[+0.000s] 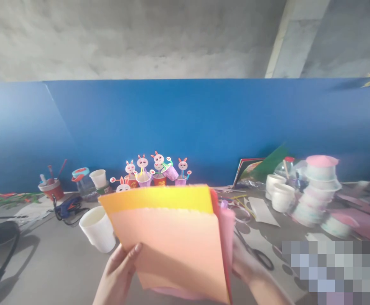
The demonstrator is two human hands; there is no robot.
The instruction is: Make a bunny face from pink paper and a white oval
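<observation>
A: What are the hands doing?
B: The left hand (121, 264) has its thumb on the front of a stack of coloured sheets (175, 250), closed on the lower left edge; the right hand (245, 264) is at the right edge, beside a curled pink sheet (227, 235); its fingers are hidden, so I can't tell how firmly it grips.
A: Which step is that?
B: Handling the stack, I'd judge; peach in front, yellow showing above it, red along the right side; the next move seems to call for both hands to keep the edges together.
A: Which way does it point?
B: Its broad face is turned to the wearer, the top edge towards the blue partition (185, 118), the whole tilted a little to the left; it looks almost as wide as tall, so I can't be sure of the long axis.
A: And where is it?
B: Above the grey surface (54, 262), in front of the wearer; a white cup (100, 235) stands just beside its left edge; rabbit figures (143, 162) stand beyond it; a stack of pastel tubs (320, 190) is well apart to the right.
</observation>
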